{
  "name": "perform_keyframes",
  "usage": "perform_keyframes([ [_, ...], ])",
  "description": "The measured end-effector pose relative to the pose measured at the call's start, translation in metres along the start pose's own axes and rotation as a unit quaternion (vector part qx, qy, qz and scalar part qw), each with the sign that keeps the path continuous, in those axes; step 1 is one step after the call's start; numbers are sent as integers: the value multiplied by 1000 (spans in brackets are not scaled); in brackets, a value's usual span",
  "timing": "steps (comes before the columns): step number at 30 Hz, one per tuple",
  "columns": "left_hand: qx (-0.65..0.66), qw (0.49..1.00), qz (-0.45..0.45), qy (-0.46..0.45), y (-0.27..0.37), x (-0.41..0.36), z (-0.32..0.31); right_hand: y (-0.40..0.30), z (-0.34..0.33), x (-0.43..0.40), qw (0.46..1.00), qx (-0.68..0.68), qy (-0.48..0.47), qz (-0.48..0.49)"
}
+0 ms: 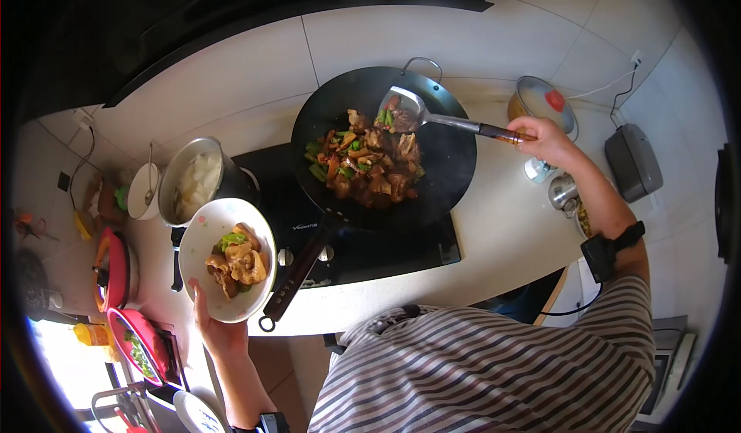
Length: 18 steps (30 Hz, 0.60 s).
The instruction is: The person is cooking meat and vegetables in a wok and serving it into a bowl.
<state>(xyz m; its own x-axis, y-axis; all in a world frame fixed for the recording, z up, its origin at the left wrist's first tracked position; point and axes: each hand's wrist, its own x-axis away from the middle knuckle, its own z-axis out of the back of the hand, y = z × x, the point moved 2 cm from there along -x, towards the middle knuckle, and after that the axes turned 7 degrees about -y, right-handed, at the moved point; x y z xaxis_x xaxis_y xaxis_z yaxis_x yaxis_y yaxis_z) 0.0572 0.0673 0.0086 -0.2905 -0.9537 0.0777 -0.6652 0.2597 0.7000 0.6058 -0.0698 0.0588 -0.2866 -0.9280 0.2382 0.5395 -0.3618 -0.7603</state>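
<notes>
My left hand (223, 330) grips the lower rim of a white floral bowl (194, 245), which tilts a little over the counter's front. Several pieces of cooked meat (240, 262) and some green pepper lie inside it. With my right hand (544, 138) I hold a metal wok spatula (454, 121) by its wooden grip. Its blade carries a scoop of meat and green pepper (395, 114) above the dark wok (446, 172). More stir-fried meat with peppers (370, 167) is heaped in the wok, whose long handle (298, 279) points toward me.
A black gas cooktop (399, 259) lies under the wok. Left of it stands a pot with pale slices (200, 172), beside a white bowl with a spoon (143, 190). A pink colander (145, 340) is near the sink. At the right are a lidded pot (524, 106) and a grey box (634, 164).
</notes>
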Motion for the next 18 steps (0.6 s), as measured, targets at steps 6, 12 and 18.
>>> perform_keyframes([
  [6, -15, 999, 16, -27, 2, -3, 3, -5, -1, 7, 1000, 16, -1, -8],
  [12, -25, 999, 20, -43, 3, -9, -16, -14, 0, 16, 999, 30, 19, -10],
  [18, -4, 995, 51, -90, -7, -24, -39, -8, -3, 20, 998, -55, -10, -33],
])
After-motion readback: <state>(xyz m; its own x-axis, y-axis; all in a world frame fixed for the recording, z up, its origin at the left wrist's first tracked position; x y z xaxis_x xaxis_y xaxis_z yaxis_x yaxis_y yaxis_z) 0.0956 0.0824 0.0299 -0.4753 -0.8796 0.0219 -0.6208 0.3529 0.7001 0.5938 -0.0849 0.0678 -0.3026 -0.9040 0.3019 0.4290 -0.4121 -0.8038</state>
